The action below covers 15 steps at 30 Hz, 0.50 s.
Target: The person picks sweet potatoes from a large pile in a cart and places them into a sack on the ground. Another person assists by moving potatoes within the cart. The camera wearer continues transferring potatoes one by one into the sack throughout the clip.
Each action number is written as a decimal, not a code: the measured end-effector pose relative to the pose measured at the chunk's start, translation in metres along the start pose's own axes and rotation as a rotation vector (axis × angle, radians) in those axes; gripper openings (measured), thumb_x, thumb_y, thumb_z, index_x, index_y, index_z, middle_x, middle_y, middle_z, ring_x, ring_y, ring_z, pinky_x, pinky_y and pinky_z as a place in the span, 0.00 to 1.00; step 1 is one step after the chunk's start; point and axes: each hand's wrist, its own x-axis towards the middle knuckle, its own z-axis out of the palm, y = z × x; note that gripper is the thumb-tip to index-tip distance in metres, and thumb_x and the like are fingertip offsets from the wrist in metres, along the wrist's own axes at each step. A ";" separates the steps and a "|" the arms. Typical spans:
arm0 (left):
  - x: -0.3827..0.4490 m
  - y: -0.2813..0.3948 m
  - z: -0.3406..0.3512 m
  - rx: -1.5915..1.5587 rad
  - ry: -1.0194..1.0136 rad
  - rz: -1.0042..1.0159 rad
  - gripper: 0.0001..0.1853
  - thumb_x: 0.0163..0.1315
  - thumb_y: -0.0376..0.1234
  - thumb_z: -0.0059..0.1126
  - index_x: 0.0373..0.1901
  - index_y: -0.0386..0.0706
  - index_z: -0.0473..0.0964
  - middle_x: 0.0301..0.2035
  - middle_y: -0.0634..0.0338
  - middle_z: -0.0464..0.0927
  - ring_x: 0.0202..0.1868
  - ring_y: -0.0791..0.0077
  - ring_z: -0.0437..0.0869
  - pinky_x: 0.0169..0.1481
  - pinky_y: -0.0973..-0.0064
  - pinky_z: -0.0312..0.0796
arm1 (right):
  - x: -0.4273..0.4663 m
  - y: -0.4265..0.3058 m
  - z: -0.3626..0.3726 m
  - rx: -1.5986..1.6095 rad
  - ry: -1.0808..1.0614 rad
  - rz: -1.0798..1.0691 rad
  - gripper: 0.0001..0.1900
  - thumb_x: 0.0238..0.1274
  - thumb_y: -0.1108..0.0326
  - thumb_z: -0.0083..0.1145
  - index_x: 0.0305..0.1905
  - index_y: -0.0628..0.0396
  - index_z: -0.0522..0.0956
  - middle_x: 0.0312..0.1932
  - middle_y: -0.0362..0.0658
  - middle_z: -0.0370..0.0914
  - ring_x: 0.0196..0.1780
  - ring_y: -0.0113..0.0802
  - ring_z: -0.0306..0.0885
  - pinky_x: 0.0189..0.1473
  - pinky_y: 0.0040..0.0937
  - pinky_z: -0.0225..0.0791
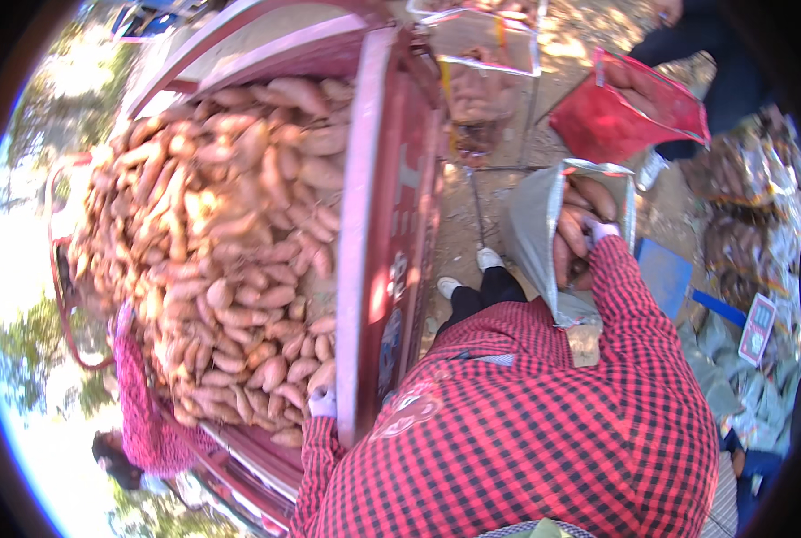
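Note:
My left hand [323,402], in a pale glove, reaches over the side of a red cart bed [348,269] and grips a sweet potato [322,376] at the edge of a large heap of sweet potatoes [239,255]. On my other side, my right hand [603,231], gloved too, is inside the mouth of a grey-green woven sack [531,215]. Its fingers touch a sweet potato [572,230] there, but whether they hold it is not clear. Several more sweet potatoes fill the sack's opening.
Beyond my sack stands a red sack [615,121] of sweet potatoes, beside a person's dark-clad leg [723,81]. Filled clear bags [481,101] stand near the cart. A blue platform scale [664,277] with a display [756,329] is at right. Someone in a pink knitted top [148,403] leans over the cart's opposite side.

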 end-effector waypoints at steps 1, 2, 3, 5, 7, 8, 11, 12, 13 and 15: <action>-0.004 -0.002 -0.002 0.000 0.012 -0.014 0.16 0.66 0.40 0.59 0.37 0.34 0.80 0.29 0.56 0.82 0.29 0.69 0.81 0.36 0.72 0.75 | 0.006 0.005 -0.010 0.029 -0.040 0.059 0.18 0.63 0.53 0.63 0.42 0.60 0.79 0.25 0.50 0.79 0.21 0.41 0.75 0.20 0.36 0.68; -0.005 0.010 -0.007 -0.044 0.000 -0.032 0.16 0.66 0.40 0.60 0.36 0.34 0.79 0.28 0.56 0.82 0.28 0.70 0.81 0.35 0.72 0.76 | 0.012 0.012 -0.019 0.055 -0.076 0.124 0.18 0.63 0.53 0.64 0.42 0.60 0.79 0.24 0.50 0.79 0.20 0.41 0.75 0.19 0.36 0.68; -0.007 0.032 -0.012 -0.171 -0.046 -0.065 0.16 0.66 0.41 0.60 0.36 0.34 0.79 0.28 0.56 0.82 0.28 0.71 0.81 0.34 0.72 0.76 | 0.036 0.026 -0.044 0.056 -0.088 0.167 0.21 0.62 0.49 0.65 0.41 0.59 0.80 0.26 0.50 0.80 0.20 0.39 0.73 0.19 0.36 0.66; -0.024 0.070 -0.021 -0.384 -0.068 -0.168 0.16 0.65 0.41 0.62 0.34 0.34 0.79 0.26 0.57 0.82 0.26 0.72 0.82 0.32 0.72 0.77 | 0.019 0.002 -0.027 -0.325 0.132 0.118 0.27 0.60 0.43 0.64 0.45 0.62 0.81 0.36 0.52 0.83 0.33 0.45 0.79 0.34 0.41 0.72; -0.022 0.051 -0.012 -0.485 -0.106 -0.278 0.15 0.65 0.41 0.61 0.34 0.36 0.79 0.25 0.58 0.81 0.25 0.74 0.80 0.32 0.75 0.75 | 0.005 -0.022 -0.020 -0.722 0.491 0.081 0.29 0.61 0.44 0.63 0.49 0.64 0.80 0.43 0.53 0.84 0.44 0.47 0.82 0.46 0.43 0.75; -0.017 0.049 -0.009 -0.512 -0.073 -0.268 0.14 0.66 0.40 0.61 0.35 0.36 0.79 0.26 0.58 0.82 0.25 0.75 0.80 0.32 0.76 0.75 | 0.005 -0.023 -0.023 -0.781 0.500 0.049 0.28 0.62 0.45 0.62 0.50 0.64 0.79 0.43 0.53 0.83 0.44 0.46 0.82 0.47 0.42 0.75; 0.010 0.062 -0.008 -0.657 -0.005 -0.223 0.12 0.65 0.37 0.61 0.38 0.36 0.79 0.27 0.58 0.82 0.24 0.75 0.78 0.31 0.76 0.74 | 0.010 -0.026 -0.044 -0.897 0.410 -0.045 0.25 0.63 0.50 0.62 0.51 0.64 0.78 0.44 0.53 0.83 0.46 0.45 0.82 0.49 0.40 0.74; 0.019 0.068 -0.007 -0.718 0.006 -0.209 0.12 0.65 0.37 0.60 0.40 0.36 0.79 0.28 0.59 0.82 0.23 0.76 0.78 0.31 0.77 0.73 | 0.010 -0.028 -0.051 -0.941 0.371 -0.079 0.24 0.64 0.51 0.61 0.52 0.64 0.78 0.44 0.53 0.83 0.47 0.45 0.82 0.50 0.40 0.74; 0.031 0.060 0.003 -0.794 0.034 -0.141 0.12 0.66 0.36 0.60 0.43 0.37 0.78 0.29 0.58 0.82 0.25 0.76 0.78 0.31 0.77 0.73 | 0.007 -0.039 -0.051 -0.995 0.325 -0.128 0.23 0.64 0.53 0.61 0.52 0.64 0.78 0.45 0.53 0.83 0.47 0.45 0.82 0.50 0.39 0.74; 0.067 0.055 0.019 -0.935 0.081 0.021 0.14 0.67 0.35 0.59 0.49 0.38 0.76 0.31 0.58 0.81 0.27 0.78 0.78 0.32 0.77 0.73 | -0.004 -0.048 -0.057 -1.074 0.249 -0.225 0.22 0.65 0.56 0.60 0.53 0.63 0.77 0.46 0.53 0.82 0.49 0.44 0.82 0.52 0.38 0.74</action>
